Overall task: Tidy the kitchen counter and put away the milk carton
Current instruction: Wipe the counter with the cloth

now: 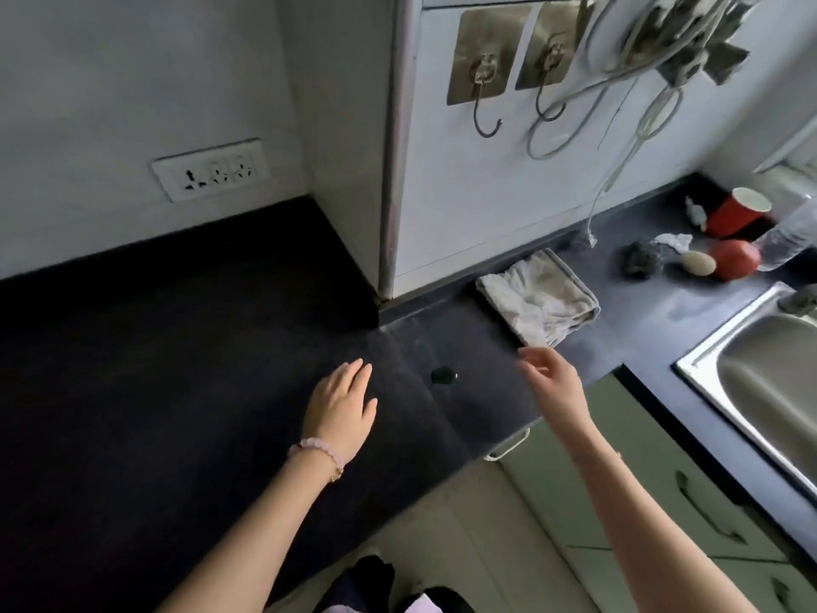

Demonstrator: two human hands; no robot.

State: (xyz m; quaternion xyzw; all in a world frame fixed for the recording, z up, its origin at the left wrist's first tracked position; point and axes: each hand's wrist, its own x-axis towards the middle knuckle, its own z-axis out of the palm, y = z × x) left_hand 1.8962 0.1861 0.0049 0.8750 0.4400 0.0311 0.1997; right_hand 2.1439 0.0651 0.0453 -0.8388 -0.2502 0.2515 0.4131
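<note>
Fingers point(356, 376) of the left hand point(340, 413) lie straight and close together, palm down over the dark desk point(177, 347), holding nothing; whether they touch it I cannot tell. A pink bead bracelet point(316, 451) circles that wrist. The right hand point(552, 384) reaches forward with its fingers point(528, 353) loosely bent and apart, also holding nothing, their tips just beside the near edge of a folded white cloth point(537, 298).

Between the two hands a small dark round object point(443, 375) sits on the desk. The desk is matt black stone; its broad left part runs back to the wall, under a white socket plate point(211, 170). Its front edge steps back on the right above pale green cupboard doors point(641, 480) and runs on to a shiny steel sink point(707, 342).

Well beyond the cloth lie a dark lumpy scrubber point(641, 258), a pale oval point(697, 263), a red round thing point(736, 258), a tilted red paper cup point(736, 212) and a clear plastic bottle point(791, 236). Two metal hooks point(486, 81) hang on the white panel above.

Where the milk carton is, this view does not tell.
</note>
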